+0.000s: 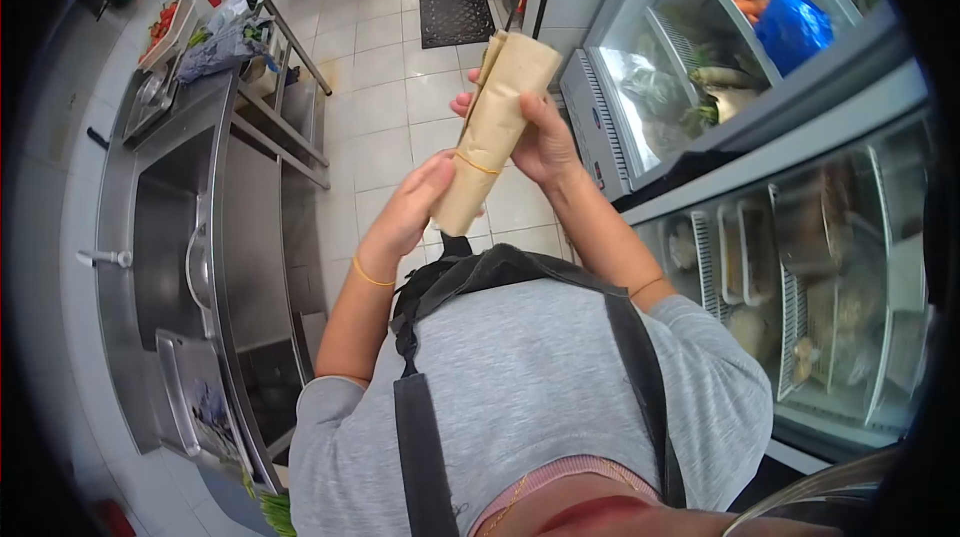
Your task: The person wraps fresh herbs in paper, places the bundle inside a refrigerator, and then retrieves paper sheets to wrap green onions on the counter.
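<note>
A rolled brown paper bundle (500,117) is held out in front of my chest, tilted with its far end to the right. A thin yellow rubber band (478,163) circles its lower half. My left hand (408,199) grips the near end, thumb on top near the band. Around the upper part, my right hand (546,137) is closed with its thumb pressed on the paper and fingertips showing on the far side. What is inside the roll, if anything, is hidden. Another yellow band (373,275) sits on my left wrist.
To my left is a steel sink counter (228,267) with a metal tray (190,392). Glass-door fridges (640,197) holding vegetables and a blue bag (793,30) stand on my right. A black floor mat (456,12) lies on the tiles ahead.
</note>
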`<state>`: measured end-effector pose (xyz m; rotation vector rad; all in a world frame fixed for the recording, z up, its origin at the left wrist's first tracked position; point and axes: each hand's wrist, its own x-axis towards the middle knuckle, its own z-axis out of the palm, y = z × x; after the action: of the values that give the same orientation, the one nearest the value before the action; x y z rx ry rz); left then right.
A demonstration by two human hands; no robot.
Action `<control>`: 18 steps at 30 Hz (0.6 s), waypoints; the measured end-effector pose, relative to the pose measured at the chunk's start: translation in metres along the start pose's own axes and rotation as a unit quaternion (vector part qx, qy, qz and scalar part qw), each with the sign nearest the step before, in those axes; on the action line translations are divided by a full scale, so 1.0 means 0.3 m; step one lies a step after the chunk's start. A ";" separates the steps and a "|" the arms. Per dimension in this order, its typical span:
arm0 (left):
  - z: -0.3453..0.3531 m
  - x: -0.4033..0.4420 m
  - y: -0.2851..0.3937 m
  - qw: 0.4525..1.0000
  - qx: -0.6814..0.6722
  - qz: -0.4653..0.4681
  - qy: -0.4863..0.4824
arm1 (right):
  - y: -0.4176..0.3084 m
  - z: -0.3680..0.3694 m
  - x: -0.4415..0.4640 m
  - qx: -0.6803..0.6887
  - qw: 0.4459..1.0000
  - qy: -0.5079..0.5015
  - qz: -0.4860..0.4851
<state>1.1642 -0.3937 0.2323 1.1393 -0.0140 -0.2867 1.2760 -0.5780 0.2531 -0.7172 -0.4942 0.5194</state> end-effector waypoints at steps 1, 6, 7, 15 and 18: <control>-0.036 0.075 -0.011 0.999 0.033 0.014 0.015 | -0.013 -0.001 0.065 -0.015 1.000 0.019 -0.019; -0.150 0.422 0.091 0.921 0.329 0.194 0.069 | -0.026 -0.047 0.368 -0.202 0.970 0.087 -0.107; -0.178 0.490 0.123 0.923 0.338 0.174 0.065 | -0.046 -0.048 0.425 -0.224 0.962 0.081 -0.131; -0.424 1.034 0.337 0.907 0.376 0.137 -0.132 | -0.332 -0.298 0.722 -0.276 0.938 0.083 -0.194; -0.580 1.220 0.314 0.938 0.295 -0.017 -0.178 | -0.479 -0.527 0.785 -0.473 0.835 0.210 -0.190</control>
<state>1.5645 -0.2869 0.1941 1.6704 -0.4268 -0.5399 1.5875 -0.6057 0.3104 -1.5974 -0.4438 -0.3214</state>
